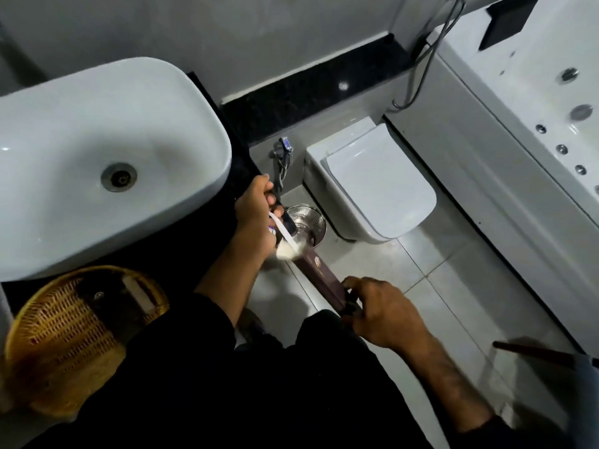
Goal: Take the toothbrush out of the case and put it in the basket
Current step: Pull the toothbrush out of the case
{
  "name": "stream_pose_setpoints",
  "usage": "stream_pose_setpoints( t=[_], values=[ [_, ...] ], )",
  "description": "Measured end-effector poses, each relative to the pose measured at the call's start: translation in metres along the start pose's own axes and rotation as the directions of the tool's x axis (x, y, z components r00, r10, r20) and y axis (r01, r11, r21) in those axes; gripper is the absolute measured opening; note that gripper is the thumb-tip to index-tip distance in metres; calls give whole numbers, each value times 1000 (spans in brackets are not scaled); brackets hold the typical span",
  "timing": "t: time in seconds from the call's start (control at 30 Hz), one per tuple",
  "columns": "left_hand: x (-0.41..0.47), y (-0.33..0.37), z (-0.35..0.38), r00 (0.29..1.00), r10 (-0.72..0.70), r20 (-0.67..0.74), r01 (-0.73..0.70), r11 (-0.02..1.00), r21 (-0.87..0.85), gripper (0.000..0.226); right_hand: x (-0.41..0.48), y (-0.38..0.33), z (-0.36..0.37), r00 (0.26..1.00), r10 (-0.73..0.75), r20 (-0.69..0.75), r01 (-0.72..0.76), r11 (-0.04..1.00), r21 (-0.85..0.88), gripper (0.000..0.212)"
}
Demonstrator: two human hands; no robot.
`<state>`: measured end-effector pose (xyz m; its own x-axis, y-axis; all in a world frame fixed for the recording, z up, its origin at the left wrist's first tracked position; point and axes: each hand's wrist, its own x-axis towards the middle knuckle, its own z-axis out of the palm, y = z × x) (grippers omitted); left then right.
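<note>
My left hand (256, 218) grips a white toothbrush (287, 239) by its handle, the pale bristled head pointing down and right, just past the open end of the case. The long dark brown case (322, 280) is held at its near end by my right hand (385, 312), slanting up toward the toothbrush. The brush head touches or sits just at the case's mouth; I cannot tell which. The round woven basket (64, 332) rests at lower left on the dark counter, with a dark object inside it.
A white basin (81, 150) sits on the black counter to the left. A steel bin (306, 223) and a white toilet (379, 186) stand on the tiled floor beyond my hands. A white bathtub (534, 131) runs along the right. A dark stick (534, 353) lies at lower right.
</note>
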<state>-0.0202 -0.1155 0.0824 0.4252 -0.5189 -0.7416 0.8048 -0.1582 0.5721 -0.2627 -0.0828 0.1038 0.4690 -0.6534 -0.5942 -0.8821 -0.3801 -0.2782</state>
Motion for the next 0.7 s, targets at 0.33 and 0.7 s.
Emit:
stream_pose_setpoints(
  t=[0.33,0.7],
  values=[
    [38,33,8,988,-40,-152,40,999,1,31,142,55,19,986,133,-102,-68,874,481,22],
    [33,-3,28,950,-65,-305,43,996,-80,26,275,72,-5,993,85,-87,-30,867,498,59]
  ],
)
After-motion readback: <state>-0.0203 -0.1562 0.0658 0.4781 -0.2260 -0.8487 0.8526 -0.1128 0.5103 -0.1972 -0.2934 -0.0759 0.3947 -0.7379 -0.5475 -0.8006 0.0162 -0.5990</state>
